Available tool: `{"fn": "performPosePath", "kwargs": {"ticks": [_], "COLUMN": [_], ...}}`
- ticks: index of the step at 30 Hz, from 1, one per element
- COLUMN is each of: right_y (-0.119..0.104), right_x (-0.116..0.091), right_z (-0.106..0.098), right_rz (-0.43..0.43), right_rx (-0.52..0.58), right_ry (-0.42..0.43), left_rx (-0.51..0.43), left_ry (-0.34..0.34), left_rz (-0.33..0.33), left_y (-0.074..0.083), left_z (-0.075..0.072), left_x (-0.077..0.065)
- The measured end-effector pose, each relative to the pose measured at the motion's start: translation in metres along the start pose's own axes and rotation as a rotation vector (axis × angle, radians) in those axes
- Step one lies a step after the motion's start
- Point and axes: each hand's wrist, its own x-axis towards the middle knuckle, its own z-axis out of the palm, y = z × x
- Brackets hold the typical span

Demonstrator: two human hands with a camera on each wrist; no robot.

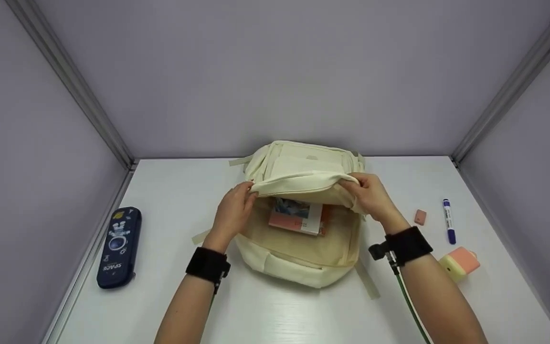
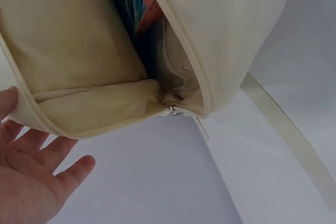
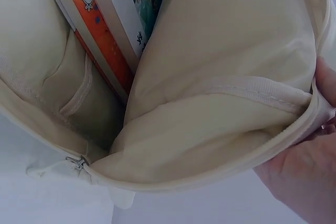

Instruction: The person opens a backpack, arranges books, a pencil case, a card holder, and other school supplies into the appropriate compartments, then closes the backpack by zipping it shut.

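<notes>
A cream backpack (image 1: 284, 273) lies unzipped on the white table, its front panel raised away from the main compartment. My left hand (image 1: 234, 210) pinches the left edge of that panel, thumb inside and fingers behind the fabric in the left wrist view. At the panel's right edge, my right hand (image 1: 373, 197) grips the rim between thumb and fingers. Inside lie a book (image 1: 291, 222) with a blue picture and pink band, and an orange-covered item (image 3: 97, 30) beside it. The zipper pull (image 3: 79, 162) hangs at the corner of the opening.
A dark blue pencil case (image 1: 119, 248) with a space print lies at the left. To the right are a small pink eraser (image 1: 420, 217), a blue-and-white marker (image 1: 449, 222) and a pink-and-yellow block-shaped object (image 1: 460, 263) by the right forearm. Walls enclose the table.
</notes>
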Motion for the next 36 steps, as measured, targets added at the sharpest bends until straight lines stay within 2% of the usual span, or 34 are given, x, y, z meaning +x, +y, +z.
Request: {"fn": "performPosePath", "kwargs": {"ticks": [7, 12, 15, 18, 23, 26, 29, 33, 36], "right_y": [0.000, 0.010, 0.018, 0.024, 0.033, 0.040, 0.048, 0.053, 0.052], "right_x": [-0.016, -0.036, -0.049, -0.061, -0.077, -0.089, -0.100, -0.109, -0.112], "right_z": [-0.007, -0.013, -0.014, -0.014, -0.010, -0.008, -0.006, -0.006, -0.003], "right_rz": [-0.058, -0.107, -0.091, -0.075, -0.110, -0.117, -0.084, -0.017, 0.013], "right_rx": [-0.209, -0.350, -0.392, -0.426, -0.510, -0.538, -0.536, -0.486, -0.453], "right_ry": [-0.020, -0.067, -0.105, -0.151, -0.253, -0.318, -0.383, -0.469, -0.456], "left_rx": [0.078, 0.184, 0.245, 0.251, 0.199, 0.138, 0.112, 0.137, 0.163], "left_ry": [0.023, 0.015, 0.013, 0.008, -0.015, -0.051, -0.108, -0.190, -0.225], "left_rz": [0.106, 0.219, 0.281, 0.316, 0.344, 0.360, 0.381, 0.391, 0.393], "left_y": [0.001, 0.000, 0.000, -0.003, -0.011, -0.014, -0.015, -0.015, -0.013], "left_z": [0.007, 0.010, 0.012, 0.015, 0.021, 0.026, 0.031, 0.039, 0.044], "left_x": [-0.009, -0.026, -0.037, -0.047, -0.066, -0.079, -0.090, -0.101, -0.107]}}
